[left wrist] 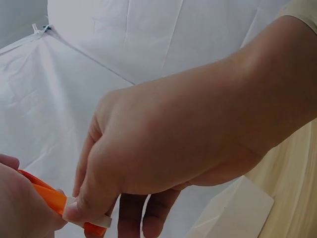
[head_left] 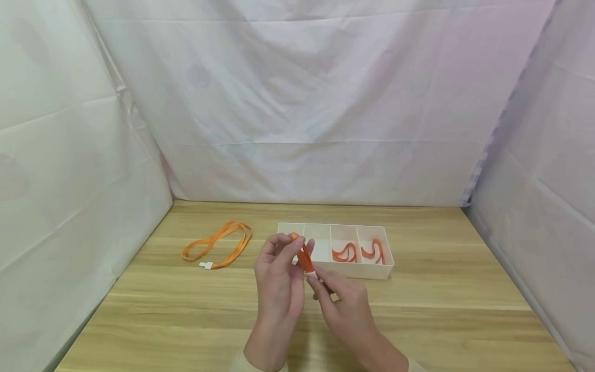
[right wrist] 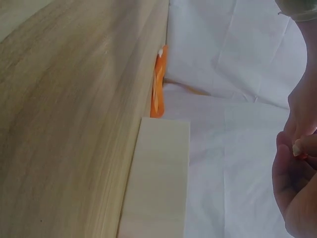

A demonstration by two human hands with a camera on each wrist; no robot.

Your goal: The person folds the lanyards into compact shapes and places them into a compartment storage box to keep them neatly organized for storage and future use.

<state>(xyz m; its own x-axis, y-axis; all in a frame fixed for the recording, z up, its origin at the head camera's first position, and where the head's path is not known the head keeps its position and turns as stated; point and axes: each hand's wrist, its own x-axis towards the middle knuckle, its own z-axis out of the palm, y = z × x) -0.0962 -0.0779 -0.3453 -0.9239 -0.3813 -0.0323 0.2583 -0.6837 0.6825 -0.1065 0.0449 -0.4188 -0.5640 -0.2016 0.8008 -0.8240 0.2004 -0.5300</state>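
An orange lanyard (head_left: 306,260), folded into a narrow bundle with a white plastic clip (head_left: 311,275) at its near end, is held up between both hands above the table, in front of the box. My left hand (head_left: 278,281) pinches the upper end of the strap between thumb and fingers. At the lower end, my right hand (head_left: 346,305) grips the clip with thumb and forefinger. The left wrist view shows the right thumb pressed on the white part, orange strap (left wrist: 49,196) running to the left hand.
A white divided box (head_left: 344,269) stands behind the hands; its two right compartments hold folded orange lanyards (head_left: 345,253). Another orange lanyard (head_left: 239,256) lies looped on the wooden table (head_left: 186,320) to the left, its white clip toward me. White cloth (head_left: 302,103) hangs around the table.
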